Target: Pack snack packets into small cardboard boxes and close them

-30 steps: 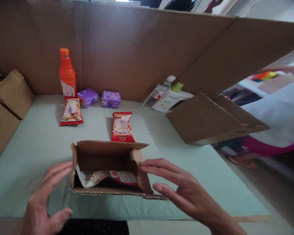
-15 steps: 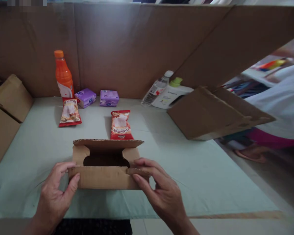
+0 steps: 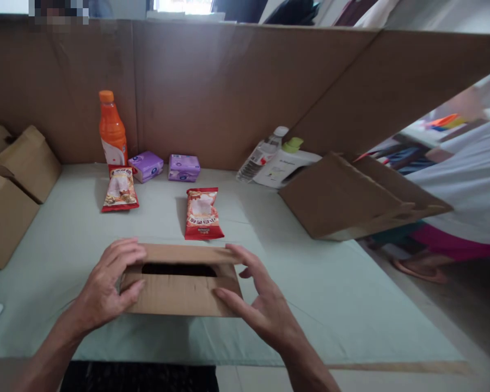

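Note:
A small brown cardboard box (image 3: 179, 296) stands near the table's front edge, its top flaps folded inward around a dark slot. At its left end my left hand (image 3: 112, 280) grips it, fingers over the far flap and thumb on the near one. My right hand (image 3: 261, 296) spans the right end, with the index finger along the far flap and the thumb pressing the near flap. Just beyond the box lies a red snack packet (image 3: 203, 213). The box's inside is too dark to make out.
A second snack packet (image 3: 121, 188) rests by an orange bottle (image 3: 112, 130). Two purple tissue packs (image 3: 183, 167) sit at the back. A clear bottle (image 3: 263, 155) and a white bottle (image 3: 283, 169) lean beside a tilted carton (image 3: 338, 198). Another carton (image 3: 8, 218) stands left; a person (image 3: 473, 179) is at right.
The box's far flap has come down toward me, narrowing the opening. Both hands have moved their fingers from the near edge up onto the far flap.

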Demonstrator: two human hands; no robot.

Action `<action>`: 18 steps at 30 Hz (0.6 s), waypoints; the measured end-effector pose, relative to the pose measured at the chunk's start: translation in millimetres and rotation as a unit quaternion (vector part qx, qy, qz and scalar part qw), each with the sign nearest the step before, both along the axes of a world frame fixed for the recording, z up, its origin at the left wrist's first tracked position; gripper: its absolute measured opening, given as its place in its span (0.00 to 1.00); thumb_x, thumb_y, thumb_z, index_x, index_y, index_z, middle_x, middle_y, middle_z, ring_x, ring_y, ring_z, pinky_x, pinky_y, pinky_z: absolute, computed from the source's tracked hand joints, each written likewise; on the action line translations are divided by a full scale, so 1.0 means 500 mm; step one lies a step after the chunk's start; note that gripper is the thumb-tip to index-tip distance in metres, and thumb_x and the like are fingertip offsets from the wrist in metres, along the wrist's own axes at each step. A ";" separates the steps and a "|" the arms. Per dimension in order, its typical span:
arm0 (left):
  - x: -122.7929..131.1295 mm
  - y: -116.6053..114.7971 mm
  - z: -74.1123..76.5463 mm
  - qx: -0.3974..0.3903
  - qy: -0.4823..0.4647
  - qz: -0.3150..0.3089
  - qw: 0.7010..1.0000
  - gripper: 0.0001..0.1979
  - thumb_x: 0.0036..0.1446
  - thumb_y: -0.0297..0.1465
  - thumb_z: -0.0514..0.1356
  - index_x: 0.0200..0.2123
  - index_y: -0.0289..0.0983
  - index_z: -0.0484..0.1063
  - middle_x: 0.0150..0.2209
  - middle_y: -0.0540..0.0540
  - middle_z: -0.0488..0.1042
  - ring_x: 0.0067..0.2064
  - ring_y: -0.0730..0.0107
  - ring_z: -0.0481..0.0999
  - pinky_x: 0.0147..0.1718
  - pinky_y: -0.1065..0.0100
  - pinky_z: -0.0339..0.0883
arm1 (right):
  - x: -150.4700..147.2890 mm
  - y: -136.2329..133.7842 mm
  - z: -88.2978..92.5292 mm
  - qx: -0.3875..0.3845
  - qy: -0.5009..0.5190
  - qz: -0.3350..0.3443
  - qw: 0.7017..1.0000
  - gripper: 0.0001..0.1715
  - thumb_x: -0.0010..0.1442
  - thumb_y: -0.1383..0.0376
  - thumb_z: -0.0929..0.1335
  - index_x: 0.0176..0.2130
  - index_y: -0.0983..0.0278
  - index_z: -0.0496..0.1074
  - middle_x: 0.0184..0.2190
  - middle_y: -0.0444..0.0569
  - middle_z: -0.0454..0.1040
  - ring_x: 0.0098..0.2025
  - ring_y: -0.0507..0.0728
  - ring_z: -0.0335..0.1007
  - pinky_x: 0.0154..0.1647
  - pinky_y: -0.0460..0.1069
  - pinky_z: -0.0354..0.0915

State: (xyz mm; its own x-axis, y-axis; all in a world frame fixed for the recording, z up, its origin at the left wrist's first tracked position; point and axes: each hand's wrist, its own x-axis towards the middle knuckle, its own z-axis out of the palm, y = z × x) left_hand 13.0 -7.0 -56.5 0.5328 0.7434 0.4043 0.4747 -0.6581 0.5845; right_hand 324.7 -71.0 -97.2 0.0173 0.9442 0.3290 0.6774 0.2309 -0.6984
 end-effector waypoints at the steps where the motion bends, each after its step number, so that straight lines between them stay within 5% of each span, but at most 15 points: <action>1: -0.005 -0.008 -0.013 0.002 -0.016 -0.004 1.000 0.18 0.62 0.25 0.58 0.54 0.41 0.73 0.54 0.40 0.76 0.64 0.54 0.69 0.63 0.47 0.65 | 0.002 -0.003 -0.002 0.011 -0.008 0.013 1.000 0.31 0.67 0.54 0.67 0.66 0.54 0.63 0.65 0.57 0.64 0.64 0.68 0.65 0.56 0.62 0.70; 3: -0.019 -0.028 -0.037 -0.025 -0.037 0.006 0.999 0.15 0.65 0.29 0.57 0.53 0.43 0.75 0.60 0.39 0.72 0.68 0.51 0.64 0.64 0.45 0.63 | 0.007 -0.013 -0.010 0.033 -0.010 0.050 0.998 0.26 0.70 0.51 0.64 0.64 0.54 0.67 0.68 0.57 0.59 0.68 0.69 0.59 0.62 0.65 0.65; 7: -0.040 -0.059 -0.049 -0.164 -0.045 0.038 0.985 0.23 0.64 0.40 0.58 0.61 0.46 0.71 0.76 0.41 0.41 0.72 0.41 0.54 0.64 0.41 0.60 | 0.019 -0.040 -0.047 0.009 0.018 0.109 0.994 0.43 0.67 0.39 0.61 0.71 0.55 0.56 0.75 0.57 0.43 0.73 0.74 0.49 0.63 0.66 0.65; 10: -0.026 -0.063 -0.036 -0.238 -0.054 0.053 0.968 0.22 0.61 0.39 0.59 0.58 0.44 0.73 0.74 0.38 0.50 0.72 0.43 0.56 0.63 0.43 0.60 | 0.026 -0.050 -0.085 -0.020 0.044 0.068 0.996 0.34 0.70 0.48 0.61 0.70 0.54 0.60 0.73 0.55 0.52 0.72 0.71 0.52 0.64 0.64 0.65; 14: 0.010 -0.068 -0.047 -0.199 -0.130 0.145 0.961 0.18 0.54 0.34 0.58 0.48 0.40 0.74 0.67 0.35 0.62 0.68 0.48 0.63 0.64 0.46 0.60 | 0.011 -0.030 -0.116 -0.021 0.075 -0.003 0.997 0.30 0.70 0.56 0.62 0.69 0.52 0.62 0.70 0.49 0.59 0.70 0.67 0.58 0.67 0.63 0.62; 18: -0.008 -0.120 -0.082 -0.117 -0.189 0.279 0.934 0.13 0.56 0.32 0.54 0.44 0.40 0.72 0.63 0.36 0.63 0.66 0.49 0.65 0.62 0.47 0.62 | -0.055 0.030 -0.107 0.006 0.069 0.061 0.996 0.30 0.70 0.57 0.61 0.69 0.53 0.61 0.69 0.49 0.62 0.68 0.64 0.61 0.66 0.61 0.64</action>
State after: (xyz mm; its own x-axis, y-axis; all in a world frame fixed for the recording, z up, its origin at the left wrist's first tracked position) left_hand 8.9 -67.1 -97.3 -0.1124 0.9544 0.2764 0.4362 -0.2026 0.8768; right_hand 297.4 -56.0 -150.6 -0.0517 0.9381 0.3425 0.5415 0.3145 -0.7797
